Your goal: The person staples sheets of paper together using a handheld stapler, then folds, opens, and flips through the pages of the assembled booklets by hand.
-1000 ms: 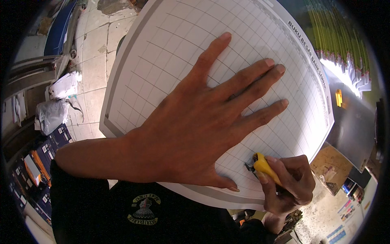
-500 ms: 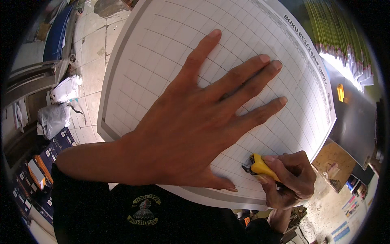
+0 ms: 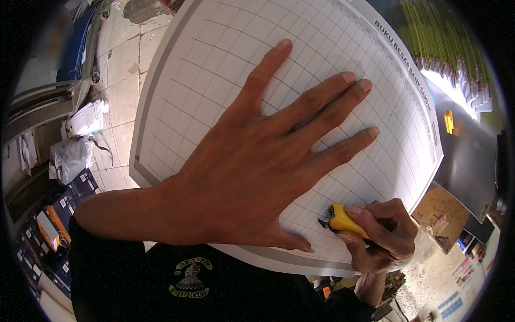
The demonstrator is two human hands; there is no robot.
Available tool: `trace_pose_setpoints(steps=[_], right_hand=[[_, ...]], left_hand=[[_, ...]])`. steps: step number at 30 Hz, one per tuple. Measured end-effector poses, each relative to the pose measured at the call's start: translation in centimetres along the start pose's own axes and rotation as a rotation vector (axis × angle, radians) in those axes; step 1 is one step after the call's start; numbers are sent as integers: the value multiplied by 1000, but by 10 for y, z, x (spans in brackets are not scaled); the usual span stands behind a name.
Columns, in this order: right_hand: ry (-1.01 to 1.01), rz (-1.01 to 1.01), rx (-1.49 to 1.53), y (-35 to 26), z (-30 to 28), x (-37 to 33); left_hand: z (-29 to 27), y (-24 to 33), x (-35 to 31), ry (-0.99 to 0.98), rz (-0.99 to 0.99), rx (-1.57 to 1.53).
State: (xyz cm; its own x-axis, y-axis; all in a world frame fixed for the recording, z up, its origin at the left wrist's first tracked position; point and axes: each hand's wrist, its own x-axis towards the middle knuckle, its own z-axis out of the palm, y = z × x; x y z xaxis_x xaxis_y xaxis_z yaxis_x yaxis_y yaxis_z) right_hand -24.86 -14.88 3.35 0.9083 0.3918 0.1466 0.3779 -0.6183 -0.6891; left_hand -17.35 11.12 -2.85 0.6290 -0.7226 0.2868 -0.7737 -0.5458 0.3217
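Note:
A large white sheet [image 3: 193, 112] printed with a ruled grid and a grey border is spread in front of me. My left hand [image 3: 257, 155] lies flat across it, palm down, with the fingers stretched out and spread. In my right hand [image 3: 386, 236], at the lower right edge of the sheet, thumb and fingers are closed round a yellow staple remover [image 3: 346, 221]. Its dark jaws point left over the grid, not far from my left thumb. Whether the jaws touch the paper, I cannot tell.
Beyond the sheet at the right is a dark tabletop [image 3: 466, 161] with a small yellow object [image 3: 449, 122] on it. A stack of papers with greenish edges [image 3: 445, 53] stands at the upper right. At the left, a clear plastic bag [image 3: 72, 158] and dark blue boxes [image 3: 32, 231] rest near the tiled floor [image 3: 120, 91].
The staple remover has shifted very slightly to the left in my right hand. My left hand and the sheet hold nearly the same place.

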Motion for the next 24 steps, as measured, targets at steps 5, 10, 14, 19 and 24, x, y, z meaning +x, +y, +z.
trace_pose_setpoints(steps=[5,10,14,19,24], right_hand=[[19,-32,36,4,4,4],[371,67,397,26,3,2],[444,297,515,10,2,8],[430,526,748,-11,-9,7],[637,439,865,-14,-24,7]], left_hand=[[4,-2,0,-16,39,147],[-35,11,11,-195,-51,-184],[-47,22,1,-262,-68,-172],[-60,47,-32,-539,30,-150],[-77,52,-47,-534,151,63]])
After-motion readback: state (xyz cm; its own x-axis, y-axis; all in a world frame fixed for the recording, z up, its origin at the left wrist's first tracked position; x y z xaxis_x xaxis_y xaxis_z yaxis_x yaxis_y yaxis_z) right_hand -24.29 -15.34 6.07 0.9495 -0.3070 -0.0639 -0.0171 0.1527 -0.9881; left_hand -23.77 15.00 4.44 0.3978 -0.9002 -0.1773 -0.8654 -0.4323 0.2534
